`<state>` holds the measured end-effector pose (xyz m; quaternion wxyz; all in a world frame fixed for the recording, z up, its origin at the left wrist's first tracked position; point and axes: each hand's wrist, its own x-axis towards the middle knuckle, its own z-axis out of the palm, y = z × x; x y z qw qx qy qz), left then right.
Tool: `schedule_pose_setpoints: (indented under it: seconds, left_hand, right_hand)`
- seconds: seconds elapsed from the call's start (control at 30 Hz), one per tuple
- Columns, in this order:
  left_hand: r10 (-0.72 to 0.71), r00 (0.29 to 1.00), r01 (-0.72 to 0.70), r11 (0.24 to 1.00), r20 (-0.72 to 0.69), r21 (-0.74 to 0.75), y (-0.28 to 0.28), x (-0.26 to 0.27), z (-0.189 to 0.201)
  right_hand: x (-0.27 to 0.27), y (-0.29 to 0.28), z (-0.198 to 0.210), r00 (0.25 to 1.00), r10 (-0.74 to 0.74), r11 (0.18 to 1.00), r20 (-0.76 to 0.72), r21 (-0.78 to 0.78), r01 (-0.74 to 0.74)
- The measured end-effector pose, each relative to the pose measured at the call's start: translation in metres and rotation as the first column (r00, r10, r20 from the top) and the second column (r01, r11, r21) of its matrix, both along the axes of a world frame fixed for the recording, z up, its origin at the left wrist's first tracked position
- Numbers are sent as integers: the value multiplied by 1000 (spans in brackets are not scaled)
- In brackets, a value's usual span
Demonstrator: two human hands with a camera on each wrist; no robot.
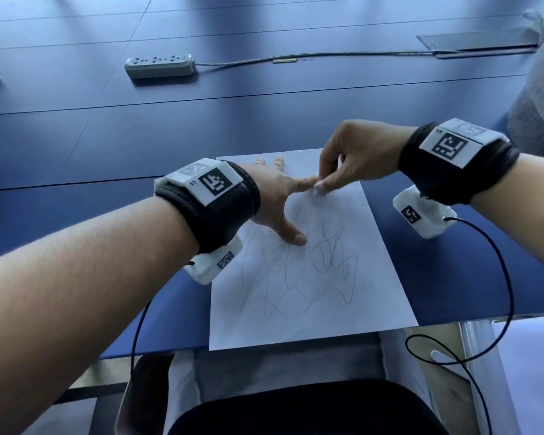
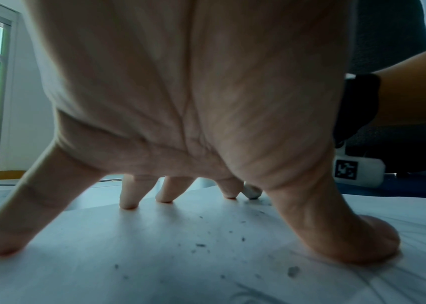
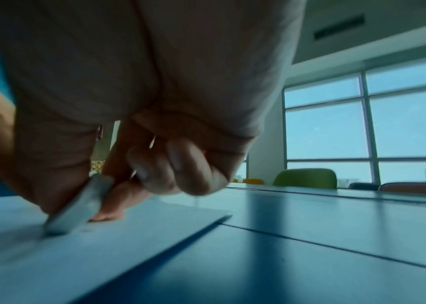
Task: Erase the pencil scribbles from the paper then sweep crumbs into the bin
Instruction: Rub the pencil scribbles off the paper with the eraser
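Erasing barely started: right hand (image 1: 352, 158) pinches the eraser (image 3: 76, 207), its tip down on the paper (image 1: 374, 277) near the far end. Left hand (image 1: 274, 199) is spread flat, straight fingers (image 2: 6, 230) pinning the sheet to the counter (image 1: 107, 146). Most scribbles (image 1: 302, 271) remain; crumbs (image 2: 201, 244) litter the paper (bin not in view). Sweeping not begun.

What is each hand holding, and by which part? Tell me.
Right hand pinches the eraser by its upper end. Left hand holds nothing; its fingertips press the paper.
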<state>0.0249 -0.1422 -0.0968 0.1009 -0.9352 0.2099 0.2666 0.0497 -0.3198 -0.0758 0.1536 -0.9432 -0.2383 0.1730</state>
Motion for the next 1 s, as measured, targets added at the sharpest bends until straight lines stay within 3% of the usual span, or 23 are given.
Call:
schedule_pose_setpoints:
  seconds: [0.07, 0.2, 0.33, 0.5, 0.63, 0.8, 0.93, 1.0]
  left_hand:
    - [6, 1000, -6, 1000, -5, 5, 1, -1, 0]
    - [12, 1000, -12, 1000, -5, 23, 1, -2, 0]
    - [16, 1000, -16, 1000, -13, 9, 0, -2, 1]
    - [9, 1000, -8, 1000, -8, 29, -1, -2, 2]
    - [13, 1000, -13, 1000, -11, 24, -1, -3, 2]
    - [19, 1000, -19, 1000, -18, 22, 0, -3, 3]
    - [23, 999, -23, 1000, -23, 16, -1, -2, 2]
    - [23, 999, -23, 1000, -26, 22, -1, -3, 4]
  right_hand:
    - [0, 2, -2, 1000, -5, 1000, 19, 17, 5]
    - [-8, 7, -1, 993, 86, 995, -82, -42, -90]
    - [3, 0, 4, 1000, -12, 999, 4, -32, 12]
    - [-7, 3, 8, 984, 86, 987, -155, -123, -105]
    - [5, -1, 8, 1000, 17, 995, -21, -95, -19]
    - [-5, -1, 6, 980, 87, 986, -179, -125, -110]
    - [8, -10, 5, 998, -15, 999, -66, -52, 12]
    - [4, -10, 4, 994, 24, 998, -108, -56, -30]
